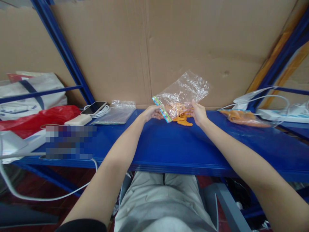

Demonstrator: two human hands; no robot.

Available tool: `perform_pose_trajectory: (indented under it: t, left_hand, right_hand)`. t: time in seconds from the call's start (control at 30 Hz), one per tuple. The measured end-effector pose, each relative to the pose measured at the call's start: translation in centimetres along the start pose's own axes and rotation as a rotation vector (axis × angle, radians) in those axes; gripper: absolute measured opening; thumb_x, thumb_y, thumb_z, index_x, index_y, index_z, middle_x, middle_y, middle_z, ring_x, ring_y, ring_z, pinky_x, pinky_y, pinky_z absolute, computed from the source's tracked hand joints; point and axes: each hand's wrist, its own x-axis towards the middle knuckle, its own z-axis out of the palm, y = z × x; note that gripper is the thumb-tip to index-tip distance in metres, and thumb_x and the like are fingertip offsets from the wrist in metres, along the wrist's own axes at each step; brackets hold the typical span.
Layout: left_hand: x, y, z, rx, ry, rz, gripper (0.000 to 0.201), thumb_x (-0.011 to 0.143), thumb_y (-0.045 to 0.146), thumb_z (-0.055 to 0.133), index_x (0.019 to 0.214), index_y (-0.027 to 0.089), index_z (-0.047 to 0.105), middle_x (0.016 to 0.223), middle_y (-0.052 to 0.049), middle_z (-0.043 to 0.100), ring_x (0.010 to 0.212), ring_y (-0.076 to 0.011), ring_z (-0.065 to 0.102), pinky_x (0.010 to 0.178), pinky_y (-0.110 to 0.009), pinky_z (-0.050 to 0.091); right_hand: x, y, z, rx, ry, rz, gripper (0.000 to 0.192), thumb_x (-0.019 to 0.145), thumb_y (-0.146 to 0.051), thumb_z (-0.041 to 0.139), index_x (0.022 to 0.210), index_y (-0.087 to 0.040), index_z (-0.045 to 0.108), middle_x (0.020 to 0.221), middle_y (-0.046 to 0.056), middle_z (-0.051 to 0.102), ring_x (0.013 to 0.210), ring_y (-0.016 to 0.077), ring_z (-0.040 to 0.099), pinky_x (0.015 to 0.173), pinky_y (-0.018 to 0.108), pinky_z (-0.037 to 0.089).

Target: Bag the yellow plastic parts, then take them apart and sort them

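Obs. at blue worktop (169, 148), cardboard panel (103, 48) behind. Clear bag (188, 90) w/ coloured strip along one edge is raised & tilted btwn both hands, approx. ctr of worktop, film crumpled, strip edge facing L & down. Orange pcs (185, 123) sit at & below bag's lower side; some lie on worktop, others show thru film. Can't tell how many are inside.

Left hand (151, 113): at strip edge, fingers partly bent, tips next to strip & orange pcs. Whether it pinches strip, can't tell. Right hand (199, 113): thumb on film at bag's lower RH side, fingers bent beneath, bag edge pinched btwn; fingertips near orange pcs.

LH end of worktop: flat packets (116, 114), then phone (94, 108) on coiled white cable (103, 111), white block (78, 120) just beside, red plastic bag (48, 117) & white tote (48, 91) farther L.

RH end: filled bag (243, 118), orange contents visible, lying flat, well apart from right hand; white power strip (285, 116) near it.
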Motion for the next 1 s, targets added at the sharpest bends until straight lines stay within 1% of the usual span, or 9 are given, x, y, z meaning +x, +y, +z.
perform_pose_trajectory:
  t: [0.1, 0.23, 0.33, 0.43, 0.53, 0.63, 0.77, 0.87, 1.0]
  left_hand:
    - [0.2, 0.1, -0.2, -0.07, 0.105, 0.072, 0.035, 0.095, 0.049, 0.06, 0.089, 0.016, 0.066, 0.076, -0.006, 0.073, 0.063, -0.0168, 0.07, 0.057, -0.024, 0.052]
    - [0.4, 0.1, -0.6, -0.102, 0.232, 0.154, 0.042, 0.092, 0.056, 0.062, 0.111, 0.019, 0.063, 0.095, -0.008, 0.077, 0.081, -0.0188, 0.073, 0.067, -0.025, 0.054]
    - [0.3, 0.1, -0.6, -0.088, 0.194, 0.14, 0.051, 0.09, 0.06, 0.063, 0.119, 0.019, 0.061, 0.098, -0.009, 0.077, 0.086, -0.0201, 0.074, 0.072, -0.028, 0.055]
    - [0.0, 0.3, 0.0, -0.045, 0.14, 0.113, 0.048, 0.091, 0.062, 0.061, 0.107, 0.016, 0.066, 0.085, -0.009, 0.077, 0.074, -0.0187, 0.073, 0.069, -0.028, 0.054]
    - [-0.2, 0.6, 0.8, -0.01, 0.165, 0.118, 0.036, 0.093, 0.052, 0.065, 0.097, 0.016, 0.066, 0.073, -0.005, 0.075, 0.06, -0.0142, 0.069, 0.06, -0.023, 0.052]
    - [-0.4, 0.7, 1.3, -0.017, 0.234, 0.166, 0.021, 0.092, 0.029, 0.07, 0.107, 0.017, 0.065, 0.082, -0.002, 0.076, 0.052, -0.0085, 0.065, 0.054, -0.018, 0.048]
    - [-0.4, 0.6, 1.1, -0.003, 0.247, 0.185, 0.036, 0.085, 0.009, 0.07, 0.12, 0.018, 0.065, 0.108, -0.005, 0.077, 0.053, -0.0054, 0.066, 0.055, -0.017, 0.051]
    - [-0.2, 0.6, 0.8, 0.016, 0.263, 0.185, 0.04, 0.082, 0.005, 0.069, 0.12, 0.018, 0.07, 0.121, -0.006, 0.074, 0.057, -0.0056, 0.067, 0.057, -0.019, 0.054]
    - [0.0, 0.8, 0.9, 0.013, 0.357, 0.212, 0.051, 0.083, 0.002, 0.062, 0.131, 0.018, 0.067, 0.133, -0.009, 0.069, 0.063, -0.0066, 0.07, 0.052, -0.015, 0.052]
  right_hand:
    - [0.4, -0.5, -0.1, 0.061, 0.063, -0.038, 0.027, 0.093, -0.039, 0.066, 0.075, -0.02, 0.064, 0.074, -0.002, 0.07, 0.057, 0.0095, 0.062, 0.053, 0.02, 0.052]
    - [0.5, -1.0, -0.1, 0.088, 0.059, -0.039, 0.029, 0.095, -0.028, 0.054, 0.068, -0.019, 0.06, 0.073, -0.001, 0.069, 0.063, 0.0115, 0.063, 0.057, 0.023, 0.052]
    - [0.2, -1.3, -0.1, 0.084, 0.028, -0.023, 0.03, 0.093, -0.02, 0.049, 0.064, -0.019, 0.057, 0.068, 0.001, 0.068, 0.066, 0.014, 0.062, 0.061, 0.025, 0.051]
    - [-0.2, -1.4, 0.0, 0.079, -0.055, 0.029, 0.032, 0.09, -0.014, 0.045, 0.06, -0.019, 0.054, 0.066, 0.003, 0.067, 0.066, 0.015, 0.059, 0.064, 0.028, 0.051]
    - [-0.6, -1.3, 0.2, 0.057, -0.148, 0.084, 0.035, 0.088, -0.012, 0.043, 0.055, -0.018, 0.052, 0.07, 0.005, 0.069, 0.064, 0.0144, 0.059, 0.065, 0.029, 0.05]
    - [-0.8, -1.2, 0.3, 0.029, -0.185, 0.119, 0.035, 0.086, -0.013, 0.042, 0.054, -0.018, 0.054, 0.07, 0.005, 0.069, 0.063, 0.0145, 0.06, 0.065, 0.027, 0.05]
    - [-0.8, -1.0, 0.3, 0.009, -0.221, 0.162, 0.03, 0.084, -0.016, 0.049, 0.055, -0.019, 0.055, 0.065, 0.004, 0.068, 0.061, 0.0149, 0.062, 0.066, 0.027, 0.052]
    - [-0.7, -0.8, 0.4, -0.013, -0.221, 0.154, 0.032, 0.087, -0.016, 0.05, 0.055, -0.019, 0.055, 0.062, 0.003, 0.067, 0.056, 0.0139, 0.061, 0.064, 0.027, 0.053]
    - [-0.8, -0.8, 0.6, -0.044, -0.195, 0.186, 0.031, 0.093, -0.017, 0.05, 0.064, -0.018, 0.06, 0.06, 0.002, 0.067, 0.05, 0.0131, 0.059, 0.052, 0.024, 0.05]
